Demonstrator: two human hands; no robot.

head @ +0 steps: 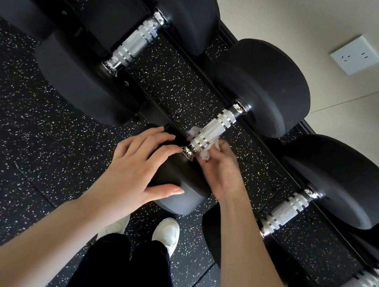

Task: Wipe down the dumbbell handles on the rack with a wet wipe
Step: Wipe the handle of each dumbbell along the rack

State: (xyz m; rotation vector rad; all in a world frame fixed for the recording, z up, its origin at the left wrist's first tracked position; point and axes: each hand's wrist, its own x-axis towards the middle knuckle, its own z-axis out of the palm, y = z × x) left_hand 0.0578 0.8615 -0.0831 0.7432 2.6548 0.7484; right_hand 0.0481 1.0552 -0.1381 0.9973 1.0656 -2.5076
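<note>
Dumbbell handle (210, 132): centre of frame, on the rack (171, 83), knurled steel. Wet wipe (207, 153): crumpled white, wrapped under the handle. Right hand (222, 170): grip curled round the wipe at the handle. Left hand (138, 168): fingers straight, resting on the near black weight head (179, 189). Wall socket (356, 55): upper right

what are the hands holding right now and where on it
The right hand holds a white wet wipe bunched under the dumbbell handle. The left hand holds nothing; it rests flat on that dumbbell's near weight head.
</note>
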